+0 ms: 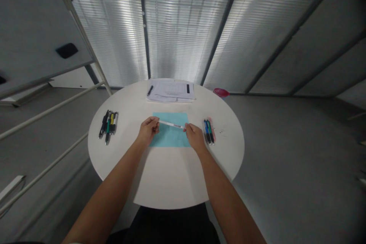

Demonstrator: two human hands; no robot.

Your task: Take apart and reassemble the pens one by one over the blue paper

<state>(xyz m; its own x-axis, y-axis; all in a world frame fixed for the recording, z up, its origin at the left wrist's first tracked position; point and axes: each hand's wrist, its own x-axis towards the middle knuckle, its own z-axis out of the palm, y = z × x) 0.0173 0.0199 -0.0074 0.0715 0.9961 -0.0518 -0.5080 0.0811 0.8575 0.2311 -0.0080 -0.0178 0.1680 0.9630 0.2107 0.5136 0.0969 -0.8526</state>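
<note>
A slim white pen (171, 124) is held by its two ends above a light blue sheet (170, 139). The fingers of my left hand (149, 129) are closed on its left end, and my right hand (194, 135) pinches its right end. Just right of my right hand lie a blue pen (207, 131) and a green pen (211, 131) on a pink item (213, 129). Several pens and markers (108, 124), black, green, yellow and white, lie in a group at the table's left side.
The round white table (171, 179) carries a stack of papers (171, 91) at its far edge, with a black pen (150, 90) on it. A red object (221, 92) shows beyond the far right edge. A whiteboard on a metal frame (57, 105) stands at the left.
</note>
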